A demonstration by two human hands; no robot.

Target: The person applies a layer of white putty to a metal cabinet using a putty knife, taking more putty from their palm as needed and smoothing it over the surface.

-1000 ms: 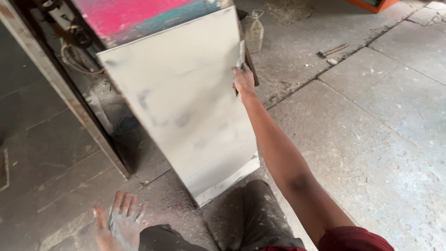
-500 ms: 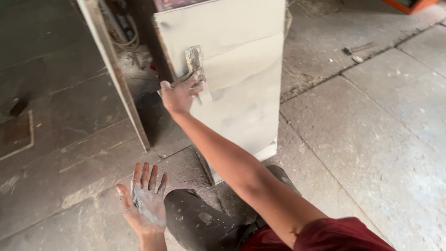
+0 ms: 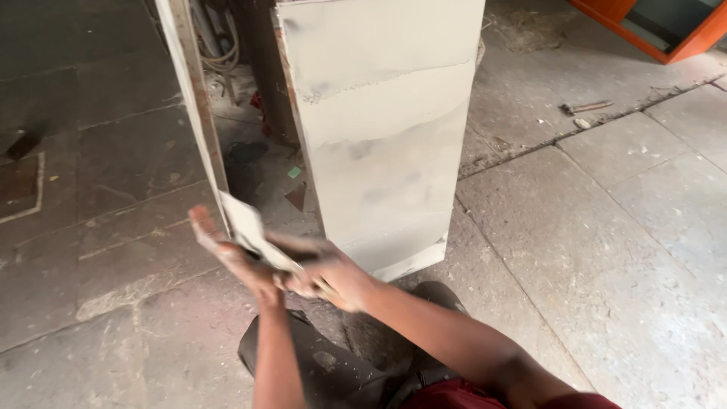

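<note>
Right hand (image 3: 329,274) pinches a putty blade (image 3: 250,231) in its grip, resting it across the spread, open left hand (image 3: 227,250), before the white-coated panel (image 3: 382,136).

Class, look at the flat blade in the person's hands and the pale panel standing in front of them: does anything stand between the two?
Nothing visible does. The blade sits between the left hand and right hand, low and to the left of the panel. Only open air and bare floor lie between them.
</note>
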